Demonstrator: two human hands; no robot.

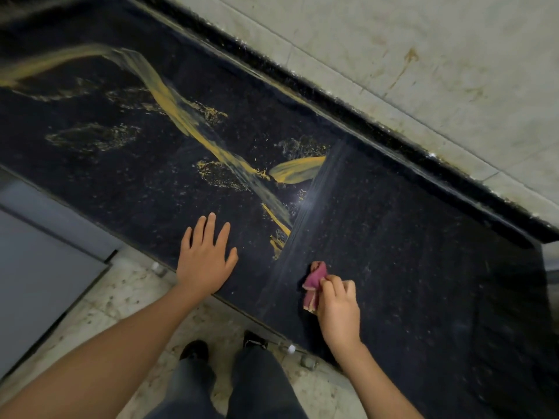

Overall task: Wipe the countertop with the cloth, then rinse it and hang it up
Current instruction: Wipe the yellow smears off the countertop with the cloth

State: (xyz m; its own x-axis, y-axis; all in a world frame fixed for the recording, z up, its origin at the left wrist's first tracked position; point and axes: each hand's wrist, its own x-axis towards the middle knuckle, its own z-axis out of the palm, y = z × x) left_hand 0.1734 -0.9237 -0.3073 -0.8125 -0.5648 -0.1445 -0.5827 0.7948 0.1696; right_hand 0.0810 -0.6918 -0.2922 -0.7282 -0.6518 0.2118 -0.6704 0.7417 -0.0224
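Dark speckled countertop (408, 252) ran diagonally across the view, with a raised black strip (332, 98) along its back edge against a stained tiled wall (423, 55). The cloth (314, 282), pinkish red and bunched, sat near the front edge of the countertop, right of centre, touching the surface. Right hand (338, 306) gripped it: fingers curled and clamped on the bunched fabric, part of which stuck out past the fingertips towards the back edge. Left hand (202, 261) lay palm down on the countertop just inside the front edge, left of the cloth and apart from it, fingers straight and spread. A long yellow smear (181, 113) wound from the far left end towards the front edge, with drier yellow-rimmed patches beside it. It ended at a straight, faintly streaked band (305, 213) running from the back strip to the front edge, just left of the cloth. Below the front edge: speckled floor (127, 297), dark trousers and dark shoes (195, 349).
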